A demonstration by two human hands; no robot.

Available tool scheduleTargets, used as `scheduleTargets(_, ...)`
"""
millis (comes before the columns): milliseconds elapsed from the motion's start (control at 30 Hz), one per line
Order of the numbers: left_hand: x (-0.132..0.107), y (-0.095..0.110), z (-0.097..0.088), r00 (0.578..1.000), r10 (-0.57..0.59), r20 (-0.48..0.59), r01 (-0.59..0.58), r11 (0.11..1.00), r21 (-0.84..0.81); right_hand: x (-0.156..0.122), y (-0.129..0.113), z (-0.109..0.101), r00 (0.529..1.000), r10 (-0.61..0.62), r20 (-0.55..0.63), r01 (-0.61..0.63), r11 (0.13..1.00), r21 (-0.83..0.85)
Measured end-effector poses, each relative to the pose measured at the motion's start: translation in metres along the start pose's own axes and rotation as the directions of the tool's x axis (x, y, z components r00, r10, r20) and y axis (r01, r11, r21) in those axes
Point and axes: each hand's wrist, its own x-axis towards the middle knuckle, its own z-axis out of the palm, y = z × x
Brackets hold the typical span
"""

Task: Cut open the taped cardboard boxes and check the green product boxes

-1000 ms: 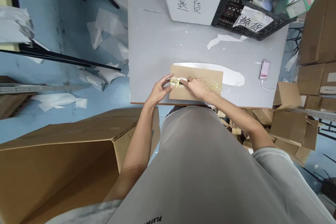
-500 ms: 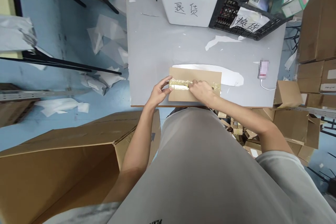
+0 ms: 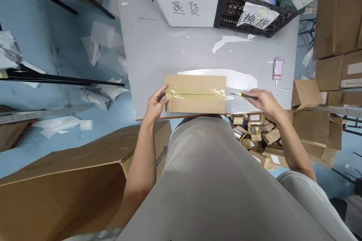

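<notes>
A brown cardboard box [image 3: 195, 104] lies near the front edge of the grey table, with clear yellowish tape along its middle seam. A dark slit line runs through that tape. My left hand [image 3: 156, 102] grips the box's left end between thumb and fingers. To the right of the box, my right hand [image 3: 264, 101] holds a utility knife [image 3: 249, 96] with a black and yellow handle. Its thin blade points left and is just off the box's right end.
Behind the box stand a white foam bin [image 3: 192, 11] and a black plastic crate [image 3: 226, 13], both with green-and-white cartons. A phone-like pink device [image 3: 278, 68] with a cable lies at right. A large open carton [image 3: 85, 173] stands at lower left; small boxes [image 3: 256, 131] are piled below the table.
My right hand has moved right, off the box, and the knife now shows clearly. The seam line now runs along the tape. The whole view has shifted somewhat.
</notes>
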Motion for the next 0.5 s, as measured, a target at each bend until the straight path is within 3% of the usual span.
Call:
scheduleTargets(67,0.000,-0.008,-0.011,0.999,-0.018,-0.048,0.017,1.000,-0.021,0.003,0.015,0.022,0.983,0.129,-0.130,-0.074,0.930,0.361)
scheduleTargets(133,0.001,-0.015,-0.018,0.996,-0.036,-0.086,0.031,0.998,-0.055,0.015,0.020,0.057,0.935,0.343,-0.086,-0.218,0.750,0.624)
scheduleTargets(200,0.003,-0.021,-0.023,0.993,-0.046,-0.105,0.038,0.996,-0.077,0.032,0.011,0.098,0.875,0.483,0.038,-0.343,0.563,0.752)
scheduleTargets(267,0.004,-0.026,-0.028,0.991,-0.050,-0.125,0.040,0.996,-0.080,0.047,-0.008,0.135,0.855,0.501,0.131,-0.377,0.428,0.821)
scheduleTargets(333,0.004,-0.030,-0.033,0.985,-0.047,-0.165,0.036,0.997,-0.065,0.058,-0.031,0.160,0.847,0.509,0.154,-0.357,0.330,0.874)
scheduleTargets(400,0.004,-0.035,-0.039,0.977,-0.032,-0.210,0.027,0.999,-0.027,0.062,-0.051,0.169,0.840,0.524,0.138,-0.315,0.266,0.911)
scheduleTargets(500,0.011,-0.044,-0.038,0.983,0.018,-0.182,-0.009,0.999,0.050,0.056,-0.067,0.154,0.820,0.568,0.071,-0.248,0.241,0.938)
